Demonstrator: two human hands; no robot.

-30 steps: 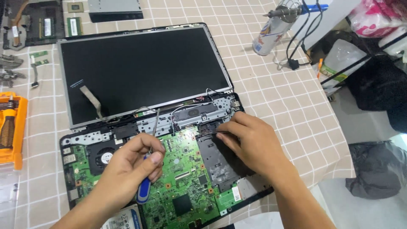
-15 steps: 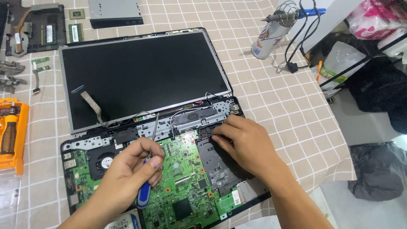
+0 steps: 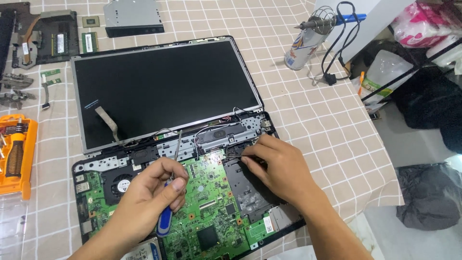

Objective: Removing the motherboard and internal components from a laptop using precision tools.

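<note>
An opened laptop lies on the checked tablecloth, its dark screen panel (image 3: pixel 163 86) flat at the back and its green motherboard (image 3: pixel 211 216) bared in front. My left hand (image 3: pixel 149 192) is closed around a blue-handled screwdriver (image 3: pixel 164 219), its metal shaft rising toward the hinge area. My right hand (image 3: pixel 281 168) rests on the right part of the base, fingertips pinching thin black wires (image 3: pixel 233 153) near the speaker bar (image 3: pixel 219 135). A round fan (image 3: pixel 120 183) sits left of my left hand.
An orange tool case (image 3: pixel 17 154) lies at the left edge. Removed laptop parts (image 3: pixel 48 41) and an optical drive (image 3: pixel 132 17) lie at the back. A soldering iron on a spray can (image 3: pixel 303 41) stands back right. The table edge drops off at the right, with bags beyond.
The view has shifted a little, with the laptop lower in the frame. My right hand's fingers have moved slightly left along the wires; my left hand still holds the screwdriver.
</note>
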